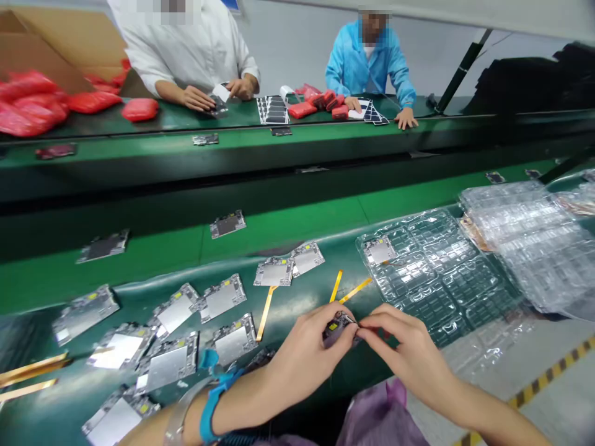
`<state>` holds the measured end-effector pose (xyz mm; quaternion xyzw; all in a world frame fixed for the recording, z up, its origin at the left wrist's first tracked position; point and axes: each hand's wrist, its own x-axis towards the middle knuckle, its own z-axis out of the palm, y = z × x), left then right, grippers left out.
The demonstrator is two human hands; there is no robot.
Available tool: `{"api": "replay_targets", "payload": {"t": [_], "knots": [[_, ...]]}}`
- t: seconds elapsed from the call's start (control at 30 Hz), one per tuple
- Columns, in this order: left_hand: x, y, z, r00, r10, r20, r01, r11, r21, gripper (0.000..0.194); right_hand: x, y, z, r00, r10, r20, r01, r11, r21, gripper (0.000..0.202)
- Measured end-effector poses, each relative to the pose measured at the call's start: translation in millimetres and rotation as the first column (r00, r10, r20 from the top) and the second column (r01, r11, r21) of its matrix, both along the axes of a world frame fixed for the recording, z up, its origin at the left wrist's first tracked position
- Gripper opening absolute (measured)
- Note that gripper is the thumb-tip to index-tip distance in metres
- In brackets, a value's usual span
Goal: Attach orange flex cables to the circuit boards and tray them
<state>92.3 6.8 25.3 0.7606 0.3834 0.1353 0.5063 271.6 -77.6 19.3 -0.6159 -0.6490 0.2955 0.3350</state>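
Observation:
A circuit board (331, 333) with a yellow sticker is held in my left hand (302, 347), whose fingers wrap over its left side and cover most of it. At the board's right edge, the thumb and forefinger of my right hand (404, 347) are pinched together; what lies between them, if anything, is too small to make out. Just beyond my hands lie orange flex strips (356, 290). Several boards with silver shields (170, 362) are spread on the green bench (186, 396) to my left. One more board (379, 249) sits in a clear plastic tray (441, 272) at the right.
Stacked clear trays (530, 235) stand farther right. A green conveyor (297, 217) carrying spaced boards (227, 224) runs behind the bench. Across it, a person in white (195, 49) and a person in blue (372, 62) handle sheets and parts near red packets (139, 109).

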Motion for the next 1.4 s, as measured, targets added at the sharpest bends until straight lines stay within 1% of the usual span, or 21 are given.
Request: {"api": "replay_targets", "payload": {"t": [0.13, 0.23, 0.3, 0.37, 0.43, 0.47, 0.5, 0.53, 0.57, 0.6, 0.63, 0.7, 0.77, 0.83, 0.9, 0.97, 1.07, 1.13, 1.2, 1.3, 1.4], "knots": [[7.0, 4.9, 2.8, 0.999, -0.026, 0.022, 0.026, 0.999, -0.045, 0.013, 5.3, 2.1, -3.6, 0.999, -0.035, -0.016, 0.035, 0.999, -0.018, 0.011], [8.6, 5.8, 1.9, 0.999, -0.042, 0.017, 0.044, 0.991, -0.124, 0.016, 0.9, 5.2, -4.2, 0.997, -0.040, -0.064, 0.035, 0.996, -0.078, 0.011], [8.7, 5.7, -0.4, 0.999, -0.051, 0.008, 0.052, 0.987, -0.154, 0.017, 0.4, 6.3, -1.0, 0.997, -0.041, -0.071, 0.033, 0.993, -0.110, 0.014], [7.1, 6.7, -3.0, 0.999, -0.021, 0.037, 0.027, 0.987, -0.159, 0.014, 12.9, 5.9, 4.7, 0.995, -0.023, -0.098, 0.007, 0.987, -0.163, 0.017], [3.0, 10.4, -4.8, 0.993, 0.057, 0.103, -0.039, 0.985, -0.169, 0.024, 46.4, 5.2, 9.2, 0.983, -0.030, -0.179, -0.019, 0.964, -0.265, 0.018], [-0.2, 13.4, -5.4, 0.985, 0.105, 0.139, -0.080, 0.981, -0.176, 0.029, 70.8, 5.7, 9.6, 0.971, -0.071, -0.227, -0.007, 0.945, -0.327, 0.018], [-4.1, 16.9, -6.1, 0.974, 0.149, 0.168, -0.118, 0.976, -0.183, 0.032, 98.7, 7.4, 8.1, 0.954, -0.146, -0.263, 0.039, 0.927, -0.374, 0.021], [-8.3, 20.5, -7.2, 0.964, 0.189, 0.187, -0.153, 0.970, -0.190, 0.032, 128.0, 10.9, 4.5, 0.918, -0.266, -0.292, 0.151, 0.920, -0.362, 0.026], [-12.7, 24.0, -9.1, 0.956, 0.222, 0.193, -0.183, 0.962, -0.200, 0.031, 156.6, 16.6, -1.1, 0.873, -0.393, -0.289, 0.279, 0.888, -0.367, 0.032], [-16.7, 27.0, -12.0, 0.949, 0.251, 0.190, -0.210, 0.955, -0.211, 0.030, 182.2, 24.6, -8.7, 0.826, -0.511, -0.239, 0.408, 0.833, -0.373, 0.037], [-20.1, 29.3, -16.0, 0.946, 0.270, 0.180, -0.228, 0.948, -0.224, 0.030, 203.4, 34.7, -17.7, 0.798, -0.580, -0.164, 0.491, 0.784, -0.381, 0.040], [-24.2, 32.2, -26.5, 0.946, 0.285, 0.152, -0.240, 0.935, -0.261, 0.030, 229.3, 58.8, -38.6, 0.800, -0.596, -0.075, 0.525, 0.754, -0.394, 0.039], [-25.4, 33.7, -37.6, 0.950, 0.280, 0.136, -0.232, 0.929, -0.288, 0.031, 236.0, 82.7, -60.0, 0.828, -0.560, -0.009, 0.509, 0.759, -0.407, 0.037], [-26.1, 35.7, -45.6, 0.951, 0.285, 0.121, -0.240, 0.926, -0.292, 0.032, 232.4, 101.1, -78.7, 0.850, -0.524, 0.054, 0.498, 0.764, -0.410, 0.035], [-29.0, 39.6, -49.3, 0.946, 0.309, 0.094, -0.274, 0.922, -0.272, 0.034, 227.8, 112.5, -93.1, 0.862, -0.493, 0.118, 0.496, 0.770, -0.402, 0.034], [-35.1, 45.0, -49.9, 0.938, 0.339, 0.067, -0.313, 0.917, -0.246, 0.034, 227.0, 118.1, -103.2, 0.863, -0.471, 0.181, 0.503, 0.776, -0.381, 0.033], [-47.8, 54.9, -50.3, 0.929, 0.366, 0.062, -0.346, 0.914, -0.209, 0.034, 233.4, 120.5, -111.8, 0.842, -0.463, 0.275, 0.535, 0.780, -0.324, 0.027], [-55.8, 61.6, -51.8, 0.926, 0.372, 0.068, -0.354, 0.916, -0.191, 0.034, 239.6, 120.0, -114.6, 0.813, -0.476, 0.336, 0.568, 0.776, -0.275, 0.022], [-61.8, 68.2, -54.1, 0.922, 0.384, 0.041, -0.372, 0.911, -0.177, 0.035, 244.2, 118.7, -116.3, 0.783, -0.491, 0.382, 0.595, 0.769, -0.234, 0.019], [-66.1, 77.7, -58.9, 0.909, 0.416, -0.023, -0.414, 0.897, -0.157, 0.037, 245.6, 116.0, -118.5, 0.765, -0.500, 0.406, 0.607, 0.771, -0.192, 0.019], [-65.6, 86.1, -65.2, 0.896, 0.443, -0.024, -0.442, 0.886, -0.139, 0.040, 243.5, 114.1, -119.6, 0.747, -0.528, 0.404, 0.624, 0.766, -0.153, 0.024]]}}
